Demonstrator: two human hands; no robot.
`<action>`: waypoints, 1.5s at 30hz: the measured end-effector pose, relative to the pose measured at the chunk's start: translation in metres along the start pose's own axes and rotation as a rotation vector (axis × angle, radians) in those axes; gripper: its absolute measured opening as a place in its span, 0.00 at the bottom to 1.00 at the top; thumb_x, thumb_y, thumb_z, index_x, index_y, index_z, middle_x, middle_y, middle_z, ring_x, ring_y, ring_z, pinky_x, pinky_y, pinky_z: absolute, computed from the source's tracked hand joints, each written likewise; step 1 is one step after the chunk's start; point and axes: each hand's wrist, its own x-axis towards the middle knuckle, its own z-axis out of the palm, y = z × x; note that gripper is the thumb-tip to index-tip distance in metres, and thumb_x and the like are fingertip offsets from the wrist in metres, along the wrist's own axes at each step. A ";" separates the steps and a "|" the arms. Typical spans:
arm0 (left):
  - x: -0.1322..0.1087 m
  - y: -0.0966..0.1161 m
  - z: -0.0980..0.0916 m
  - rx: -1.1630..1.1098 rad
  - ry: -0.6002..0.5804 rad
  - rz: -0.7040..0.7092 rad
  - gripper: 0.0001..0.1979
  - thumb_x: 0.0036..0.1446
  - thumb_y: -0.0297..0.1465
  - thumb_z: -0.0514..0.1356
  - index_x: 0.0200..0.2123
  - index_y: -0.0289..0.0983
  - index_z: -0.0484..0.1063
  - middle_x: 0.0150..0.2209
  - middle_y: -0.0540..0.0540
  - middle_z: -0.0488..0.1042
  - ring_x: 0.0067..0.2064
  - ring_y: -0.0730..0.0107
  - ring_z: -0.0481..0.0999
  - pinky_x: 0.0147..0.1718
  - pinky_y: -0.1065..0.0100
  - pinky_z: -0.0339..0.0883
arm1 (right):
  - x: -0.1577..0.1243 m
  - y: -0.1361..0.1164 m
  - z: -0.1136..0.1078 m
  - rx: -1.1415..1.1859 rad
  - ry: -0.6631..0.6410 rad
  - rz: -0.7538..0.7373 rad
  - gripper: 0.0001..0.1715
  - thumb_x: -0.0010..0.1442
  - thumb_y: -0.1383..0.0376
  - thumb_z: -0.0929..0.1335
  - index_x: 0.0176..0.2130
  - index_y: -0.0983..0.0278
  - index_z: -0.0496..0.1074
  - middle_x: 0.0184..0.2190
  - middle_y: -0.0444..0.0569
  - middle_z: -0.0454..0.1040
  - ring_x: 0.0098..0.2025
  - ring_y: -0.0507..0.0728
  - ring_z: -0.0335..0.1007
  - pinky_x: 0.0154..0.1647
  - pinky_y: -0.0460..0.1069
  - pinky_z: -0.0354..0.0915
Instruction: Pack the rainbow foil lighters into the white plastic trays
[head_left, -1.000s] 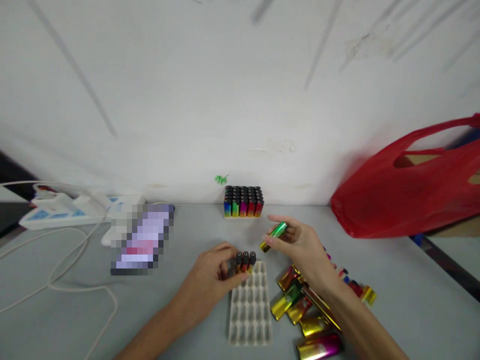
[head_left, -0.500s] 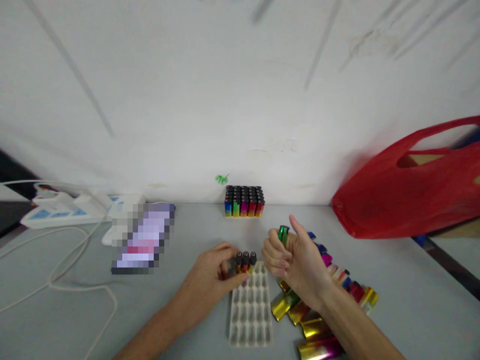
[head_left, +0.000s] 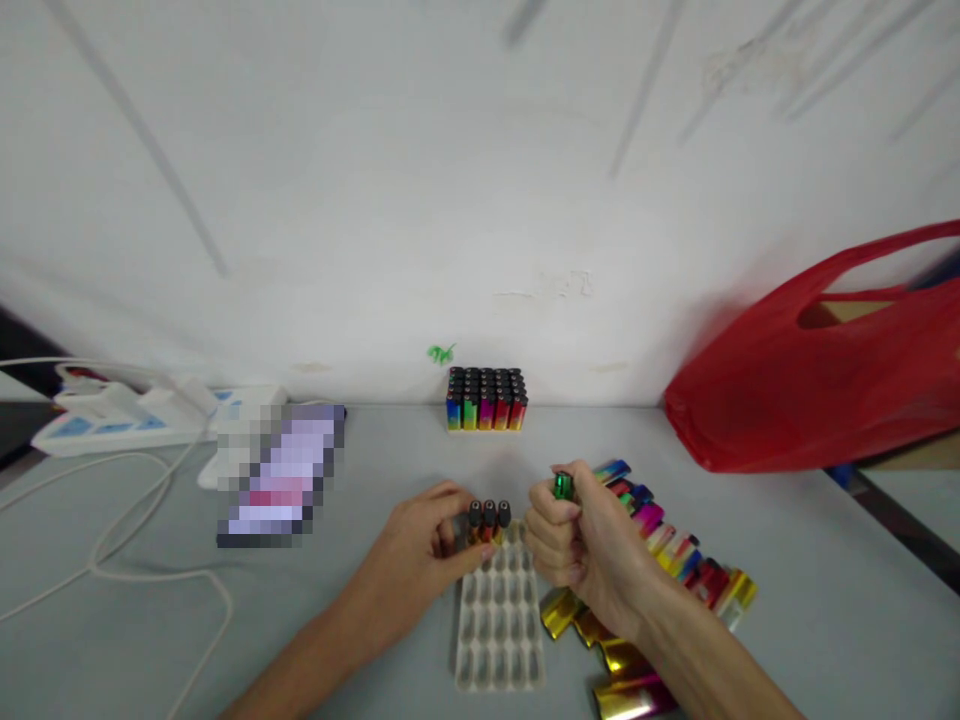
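My left hand is closed round three black-topped lighters, which stand upright in a row at the far end of a pale tray. Its thumb lies in front of them. My right hand is closed in a fist just right of the tray, round a shiny green metallic sleeve. Only the upper end of the sleeve shows; whether anything is inside it is hidden. Beneath and beyond that hand lies a pile of shiny coloured sleeves, with gold ones near the tray.
Against the wall stands a block of black-topped colourful lighters. At the left are a phone with a blurred screen, a white power strip and loose white cables. A red bag sits at the right.
My right thumb has come down from its raised position onto the fist, and the green sleeve sits lower in the hand. My left hand has kept its hold on the lighters.
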 end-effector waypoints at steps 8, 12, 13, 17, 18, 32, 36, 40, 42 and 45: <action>0.001 0.000 0.000 -0.012 -0.011 0.000 0.10 0.61 0.37 0.71 0.33 0.38 0.76 0.36 0.53 0.70 0.29 0.73 0.67 0.27 0.70 0.57 | -0.003 0.004 0.003 -0.004 -0.002 0.004 0.30 0.61 0.51 0.70 0.21 0.57 0.50 0.16 0.32 0.43 0.18 0.46 0.32 0.17 0.44 0.34; 0.002 0.002 0.000 -0.005 -0.009 -0.003 0.10 0.60 0.37 0.71 0.34 0.37 0.77 0.34 0.53 0.68 0.28 0.73 0.66 0.27 0.71 0.56 | -0.003 0.005 0.003 0.004 -0.032 0.014 0.31 0.59 0.50 0.73 0.22 0.58 0.51 0.17 0.31 0.44 0.18 0.45 0.33 0.18 0.44 0.35; 0.002 0.003 0.000 -0.002 -0.008 -0.005 0.09 0.60 0.37 0.71 0.34 0.37 0.78 0.34 0.53 0.68 0.28 0.73 0.66 0.27 0.71 0.56 | -0.003 0.004 0.003 0.007 -0.048 0.026 0.32 0.59 0.50 0.73 0.21 0.57 0.51 0.17 0.31 0.44 0.18 0.45 0.33 0.17 0.44 0.35; 0.002 0.003 -0.001 -0.003 -0.010 -0.008 0.09 0.60 0.37 0.71 0.35 0.37 0.78 0.34 0.53 0.69 0.28 0.73 0.66 0.26 0.71 0.56 | 0.000 0.003 0.002 0.012 -0.093 0.073 0.36 0.62 0.45 0.71 0.21 0.57 0.49 0.15 0.31 0.43 0.17 0.45 0.33 0.16 0.45 0.34; 0.001 0.002 -0.001 -0.003 -0.010 -0.006 0.09 0.60 0.37 0.71 0.35 0.37 0.78 0.34 0.53 0.69 0.28 0.73 0.66 0.27 0.71 0.56 | 0.001 0.002 0.002 0.010 -0.096 0.075 0.36 0.62 0.44 0.71 0.20 0.57 0.49 0.15 0.31 0.43 0.17 0.45 0.33 0.16 0.45 0.34; 0.002 0.004 -0.001 -0.003 -0.007 0.001 0.09 0.61 0.37 0.70 0.35 0.37 0.79 0.34 0.53 0.69 0.28 0.73 0.66 0.27 0.71 0.57 | -0.001 0.005 0.004 -0.001 0.001 -0.020 0.30 0.61 0.51 0.69 0.20 0.57 0.50 0.16 0.32 0.44 0.18 0.46 0.33 0.17 0.45 0.35; 0.002 0.003 -0.001 0.000 -0.009 -0.005 0.10 0.60 0.38 0.70 0.34 0.37 0.78 0.34 0.53 0.69 0.29 0.72 0.67 0.27 0.71 0.57 | -0.001 0.008 0.004 0.005 0.017 -0.038 0.30 0.61 0.49 0.71 0.22 0.57 0.52 0.17 0.31 0.44 0.19 0.46 0.33 0.18 0.45 0.35; 0.002 0.004 -0.001 -0.001 -0.020 -0.012 0.09 0.60 0.37 0.70 0.36 0.38 0.78 0.35 0.53 0.70 0.28 0.73 0.67 0.26 0.72 0.57 | 0.001 0.004 0.001 0.015 -0.010 -0.012 0.35 0.62 0.46 0.72 0.21 0.57 0.50 0.17 0.31 0.42 0.19 0.46 0.32 0.18 0.45 0.34; 0.002 0.005 -0.001 0.013 -0.019 -0.013 0.09 0.60 0.37 0.70 0.36 0.38 0.79 0.35 0.53 0.70 0.28 0.73 0.66 0.27 0.71 0.58 | 0.002 0.002 0.002 0.003 -0.029 0.019 0.37 0.62 0.40 0.72 0.22 0.57 0.52 0.18 0.31 0.42 0.19 0.46 0.30 0.18 0.45 0.33; 0.001 0.004 -0.002 0.014 -0.016 -0.009 0.10 0.61 0.38 0.70 0.36 0.38 0.79 0.34 0.53 0.70 0.29 0.72 0.67 0.27 0.71 0.58 | 0.002 0.003 0.005 -0.056 0.045 -0.050 0.35 0.62 0.36 0.73 0.27 0.59 0.62 0.19 0.31 0.47 0.20 0.47 0.33 0.18 0.45 0.37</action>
